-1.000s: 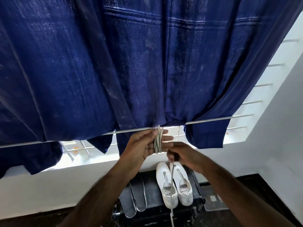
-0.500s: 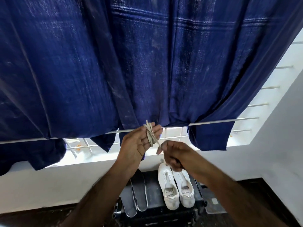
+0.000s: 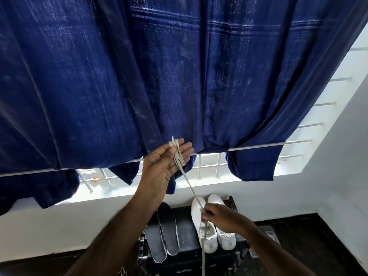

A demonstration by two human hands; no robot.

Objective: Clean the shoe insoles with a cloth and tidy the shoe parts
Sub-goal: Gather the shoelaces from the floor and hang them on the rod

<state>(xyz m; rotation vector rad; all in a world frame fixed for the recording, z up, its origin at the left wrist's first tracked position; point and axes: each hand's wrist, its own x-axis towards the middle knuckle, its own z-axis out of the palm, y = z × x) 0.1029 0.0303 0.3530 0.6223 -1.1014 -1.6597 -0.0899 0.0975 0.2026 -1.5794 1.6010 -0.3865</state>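
Two hands are engaged with one grey shoelace (image 3: 190, 186). Left hand (image 3: 165, 164) is raised, palm toward the camera, fingers nearly straight; its grip is the thumb pressing several folded loops of the lace against the fingers. From the loops a single strand runs down to the right hand (image 3: 218, 217), whose grip is a pinch on the strand, fingers curled round it. Below that hand the lace hangs loose to the bottom edge of view.

Beneath the hands, a black stand (image 3: 187, 232) carries the shoe parts. Two dark insoles (image 3: 165, 234) lie side by side on its left part, overlapping slightly. Two white shoes (image 3: 211, 234) sit together on its right part, toes toward the wall. Blue cloth (image 3: 139, 76) hangs over a metal rail (image 3: 258, 145) before a barred window.
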